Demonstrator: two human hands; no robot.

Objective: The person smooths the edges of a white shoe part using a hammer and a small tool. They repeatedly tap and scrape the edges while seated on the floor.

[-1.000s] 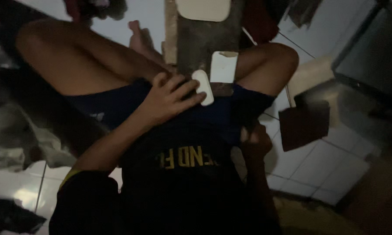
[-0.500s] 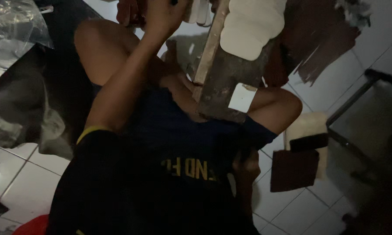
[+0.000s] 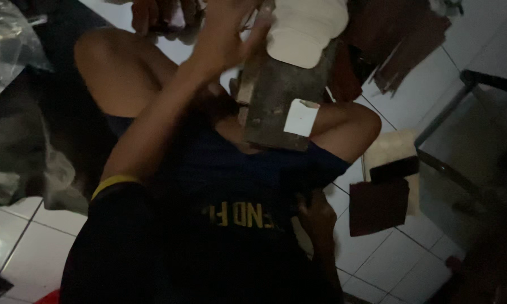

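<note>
I sit cross-legged on a tiled floor in dim light. My left hand (image 3: pixel 226 35) is stretched forward with its fingers spread, beside the far end of a grey slab (image 3: pixel 276 107) that lies between my knees. A small white cut piece (image 3: pixel 300 117) rests on the slab's near part. A larger cream piece (image 3: pixel 307 28) lies at its far end, just right of my fingers. My right hand (image 3: pixel 318 218) hangs low by my right thigh in deep shadow, its fingers hard to make out.
Dark brown flat pieces (image 3: pixel 377 205) and a cream sheet (image 3: pixel 393 147) lie on the tiles (image 3: pixel 377 259) at the right. A dark-framed glass box (image 3: pixel 467 152) stands at the far right. Crumpled clear plastic (image 3: pixel 8 34) lies at the left. More brown scraps (image 3: pixel 400 39) lie beyond.
My left hand left my lap, where it touched a white piece, and rose forward to the far end of the slab. The view tilted and shifted. My right hand stayed by my thigh.
</note>
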